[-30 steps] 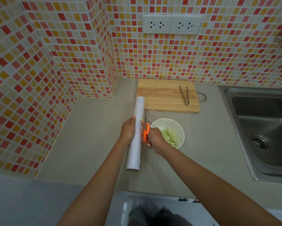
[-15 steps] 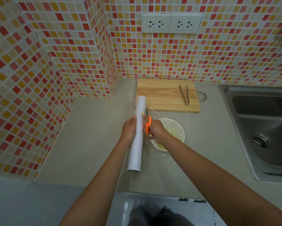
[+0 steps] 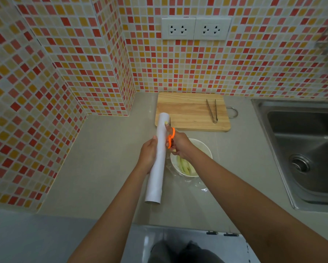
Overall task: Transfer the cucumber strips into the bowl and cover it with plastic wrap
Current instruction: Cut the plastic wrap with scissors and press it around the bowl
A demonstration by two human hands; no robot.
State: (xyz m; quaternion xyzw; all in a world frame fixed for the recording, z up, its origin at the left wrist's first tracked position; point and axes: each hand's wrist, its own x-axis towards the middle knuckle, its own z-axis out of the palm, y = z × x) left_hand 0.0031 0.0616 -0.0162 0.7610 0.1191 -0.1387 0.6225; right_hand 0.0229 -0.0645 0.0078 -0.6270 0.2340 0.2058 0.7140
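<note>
A white roll of plastic wrap (image 3: 157,168) is held tilted above the counter by my left hand (image 3: 148,154), which grips its middle from the left. My right hand (image 3: 179,145) holds orange-handled scissors (image 3: 171,138) against the roll's right side, blades pointing up toward the cutting board. Under my right wrist sits a white bowl (image 3: 205,149) holding pale green cucumber strips (image 3: 185,166). A clear sheet of plastic wrap (image 3: 195,184) lies loosely over the bowl and spills onto the counter in front of it.
A wooden cutting board (image 3: 186,111) with metal tongs (image 3: 212,111) lies against the back wall. A steel sink (image 3: 303,149) is set into the counter at the right. Tiled walls close the left and back. The counter edge (image 3: 159,223) runs close to me.
My right hand with the scissors has moved up along the roll, away from me. The plastic sheet now hangs looser over the bowl. The roll has hardly shifted.
</note>
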